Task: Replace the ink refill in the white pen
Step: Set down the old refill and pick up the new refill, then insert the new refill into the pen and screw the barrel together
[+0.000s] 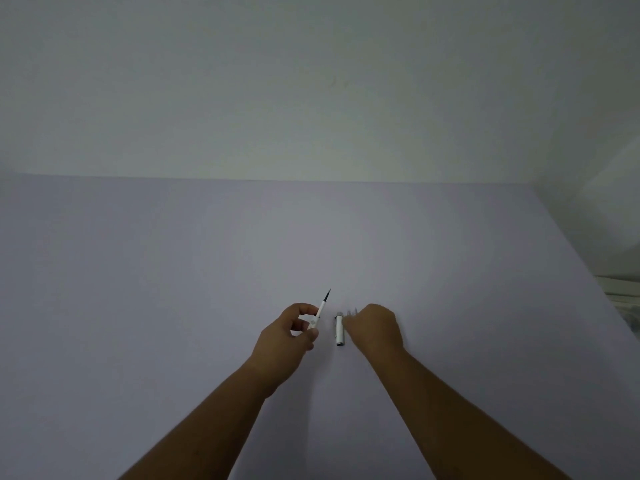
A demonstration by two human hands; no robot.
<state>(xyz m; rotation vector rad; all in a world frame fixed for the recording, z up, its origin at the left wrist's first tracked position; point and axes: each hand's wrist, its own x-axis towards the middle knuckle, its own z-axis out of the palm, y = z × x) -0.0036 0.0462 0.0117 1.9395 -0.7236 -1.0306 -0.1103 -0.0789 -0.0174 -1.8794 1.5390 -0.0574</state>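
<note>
My left hand (289,336) grips the uncapped white pen (320,311) between thumb and fingers, its dark pointed tip aimed up and away from me. To its right the white cap (339,330) with a dark clip lies on the pale lilac table (207,271). My right hand (375,329) rests knuckles-up on the table just right of the cap, its fingers curled down over something thin and pale (353,311) that is mostly hidden. Whether those fingers hold anything is not visible.
A plain white wall (311,81) rises behind the table's far edge. At the right, past the table's side edge, a pale ledge or frame (623,296) shows.
</note>
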